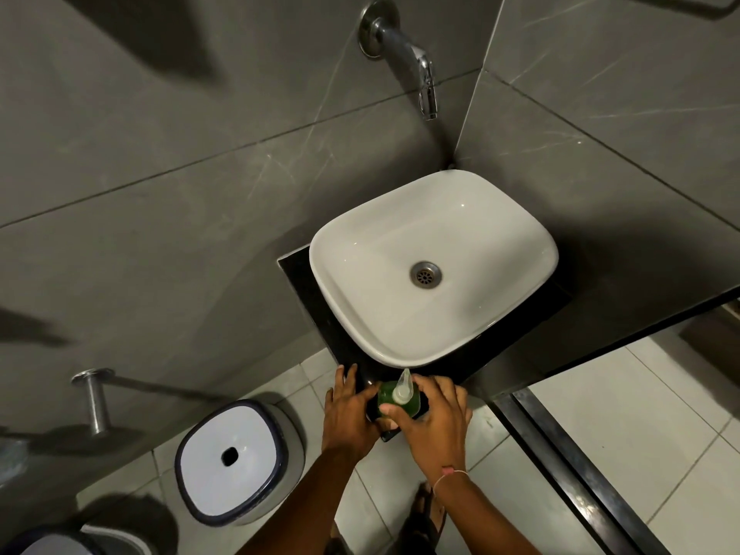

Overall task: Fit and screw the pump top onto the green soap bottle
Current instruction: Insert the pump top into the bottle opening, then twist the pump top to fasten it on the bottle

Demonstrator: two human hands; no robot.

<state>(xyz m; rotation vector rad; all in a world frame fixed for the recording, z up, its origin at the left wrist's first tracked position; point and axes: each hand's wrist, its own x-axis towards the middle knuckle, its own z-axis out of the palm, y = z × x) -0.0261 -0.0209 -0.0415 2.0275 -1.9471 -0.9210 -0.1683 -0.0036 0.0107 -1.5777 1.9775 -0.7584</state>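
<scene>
Standing on the near corner of the black counter (320, 310), just in front of the white sink (433, 218), the green bottle (386, 394) has the pump top (401, 388) on its neck. Right hand (436, 422) grips it, fingers curled round the bottle's shoulder under the pump. Left hand (348, 414) lies beside it on the left, fingers spread open on the counter edge.

White basin (472, 218) sits on a black counter (304, 290) in the corner of grey tiled walls (160, 134) — round metal drain (425, 275) at its middle. Chrome tap (404, 50) projects from the wall above the basin, spout tilted down. Lower left, a metal peg (94, 398) sticks out of the wall. Below it, a white-lidded bin (230, 460) with a dark rim stands on the pale floor tiles (624, 414) — small dark hole in the lid's centre.
</scene>
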